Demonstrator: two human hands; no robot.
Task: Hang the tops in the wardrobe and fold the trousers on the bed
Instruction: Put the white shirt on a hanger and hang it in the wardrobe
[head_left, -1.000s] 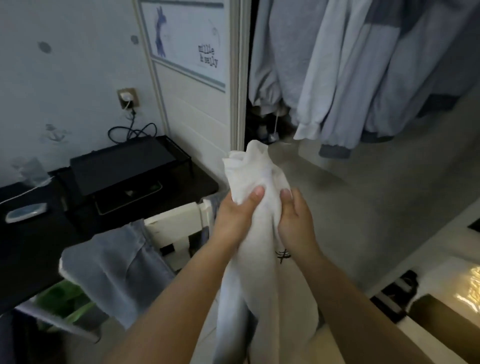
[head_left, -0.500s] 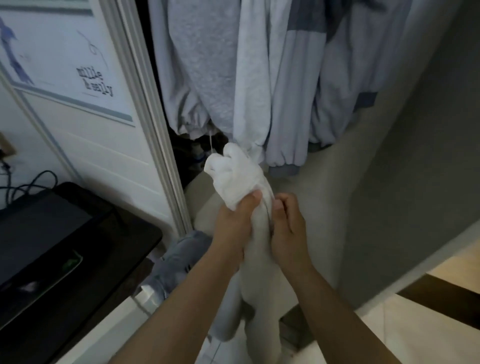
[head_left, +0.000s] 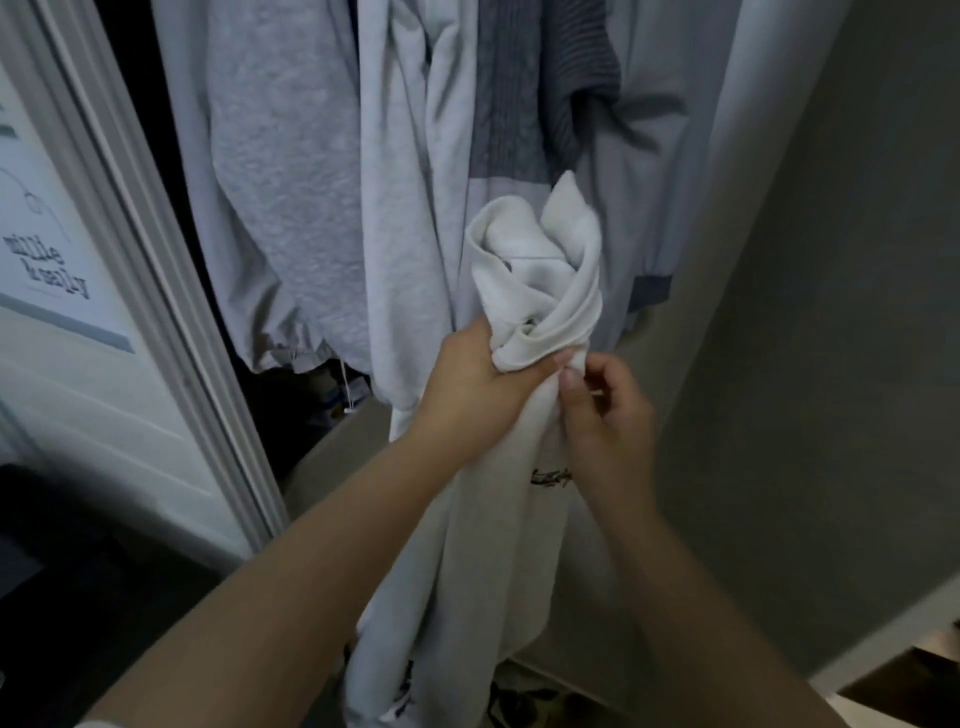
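Right at the open wardrobe (head_left: 171, 218), one white top (head_left: 535, 291) is being held bunched up high. The left hand (head_left: 483, 379) is gripping its gathered neck, likely keeping the rest off the floor, while the right hand (head_left: 602, 410) is pinching a fold. About four grey tops (head_left: 291, 182) are hanging behind.

Dim, bluish light; soft, warped edges

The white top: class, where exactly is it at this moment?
In the head view the white top sits centre frame, bunched and held up by both hands, left hand and right hand, directly in front of the grey hanging clothes in the open wardrobe.
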